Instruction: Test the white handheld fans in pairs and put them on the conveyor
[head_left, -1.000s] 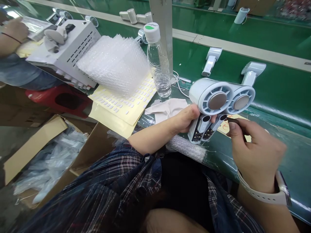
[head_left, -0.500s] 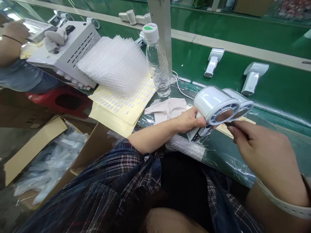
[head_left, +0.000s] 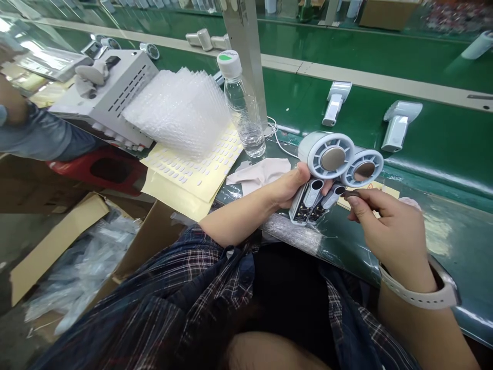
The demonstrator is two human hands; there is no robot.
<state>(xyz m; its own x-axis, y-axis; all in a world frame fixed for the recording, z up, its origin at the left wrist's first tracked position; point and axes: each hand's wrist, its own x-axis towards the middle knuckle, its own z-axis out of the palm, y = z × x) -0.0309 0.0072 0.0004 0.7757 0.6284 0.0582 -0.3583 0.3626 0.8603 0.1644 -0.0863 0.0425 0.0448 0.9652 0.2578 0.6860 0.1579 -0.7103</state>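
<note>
My left hand (head_left: 290,186) is closed around two pale blue handheld fans held side by side. The nearer handheld fan (head_left: 316,158) and the second handheld fan (head_left: 379,165) turn their round, spoked heads with metallic centre discs toward me. Black circuit boards show on both handles, each below an oval light-coloured piece with a dark round spot. At the right fan's handle, my right hand (head_left: 396,228) pinches a small dark thing, too hidden to name, between thumb and forefinger. Its tip is close to the oval piece; contact cannot be made out.
A water bottle (head_left: 246,113) stands by a metal post. Left of it are bubble-wrap sheets (head_left: 181,110), yellow sticker sheets (head_left: 181,192) and a white box-shaped device (head_left: 119,87). More fans (head_left: 398,126) lie on the green belt. A carton (head_left: 134,257) holds plastic bags. A co-worker's arm (head_left: 11,103) is far left.
The two fans have tilted, so their front discs and handle boards face me more. My right hand has moved left and up, staying near the right fan. The co-worker's arm has shifted left.
</note>
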